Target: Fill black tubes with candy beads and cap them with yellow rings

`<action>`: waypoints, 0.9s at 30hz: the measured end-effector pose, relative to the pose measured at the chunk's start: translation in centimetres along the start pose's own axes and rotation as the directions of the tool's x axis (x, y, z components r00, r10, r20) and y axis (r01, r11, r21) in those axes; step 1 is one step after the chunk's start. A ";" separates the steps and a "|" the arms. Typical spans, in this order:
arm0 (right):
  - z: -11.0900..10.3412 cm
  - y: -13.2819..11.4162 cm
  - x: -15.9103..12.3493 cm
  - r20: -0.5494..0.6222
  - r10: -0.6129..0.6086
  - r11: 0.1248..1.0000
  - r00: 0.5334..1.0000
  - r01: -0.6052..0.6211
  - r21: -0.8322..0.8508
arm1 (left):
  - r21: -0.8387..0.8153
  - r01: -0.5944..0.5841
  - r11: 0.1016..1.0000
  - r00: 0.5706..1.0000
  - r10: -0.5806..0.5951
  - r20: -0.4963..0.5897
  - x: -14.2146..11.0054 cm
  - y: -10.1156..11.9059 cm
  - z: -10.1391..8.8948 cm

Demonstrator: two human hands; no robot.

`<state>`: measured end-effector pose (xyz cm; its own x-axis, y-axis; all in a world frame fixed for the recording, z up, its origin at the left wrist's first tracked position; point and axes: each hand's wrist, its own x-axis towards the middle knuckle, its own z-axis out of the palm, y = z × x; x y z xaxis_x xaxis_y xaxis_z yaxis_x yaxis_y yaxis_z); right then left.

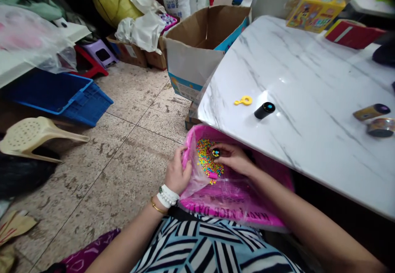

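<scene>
A pink plastic tray (240, 213) lined with clear film rests at my lap, partly under the table edge. My left hand (178, 172) grips its left rim, fingers wrapped over the edge. Inside the tray lies a heap of small colourful beads or candies (205, 156), with a small pink piece (213, 175) on top. Over the heap, my right hand (233, 158) holds a small black round container (216, 153) whose open end shows coloured pieces within. On the table stand a black cylinder (264, 110) with a blue spot on top and a yellow ring-shaped piece (243, 100).
The white marbled table (293, 141) fills the right, bearing a yellow box (315, 12), a red box (353, 33) and two small cylinders (372, 112). Beyond the tray stands a large open cardboard box (193, 59). A blue crate (86, 104) and a cream stool (27, 135) are at left.
</scene>
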<state>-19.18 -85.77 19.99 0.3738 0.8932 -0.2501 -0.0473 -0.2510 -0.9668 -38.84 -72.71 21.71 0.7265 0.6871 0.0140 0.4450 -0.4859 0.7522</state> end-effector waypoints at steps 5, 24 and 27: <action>0.8 -2.8 -2.7 0.008 -0.268 0.905 0.963 0.255 -0.341 | -0.010 0.094 0.996 0.994 -0.093 0.049 0.1 -0.1 -0.2; 0.3 -0.6 -3.1 -0.059 -0.373 0.588 0.926 0.187 -0.787 | -0.113 0.172 0.979 0.980 -0.159 0.118 -0.6 -0.2 -0.2; 0.3 -0.2 -2.9 -0.072 -0.356 0.651 0.932 0.192 -0.734 | -0.105 0.186 0.977 0.979 -0.174 0.110 -0.8 -0.2 -0.2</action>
<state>-20.58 -88.18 20.92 0.4317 0.8947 0.1151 0.7210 -0.2656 -0.6401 -39.61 -73.05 21.66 0.6910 0.6975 -0.1898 0.5149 -0.2905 0.8065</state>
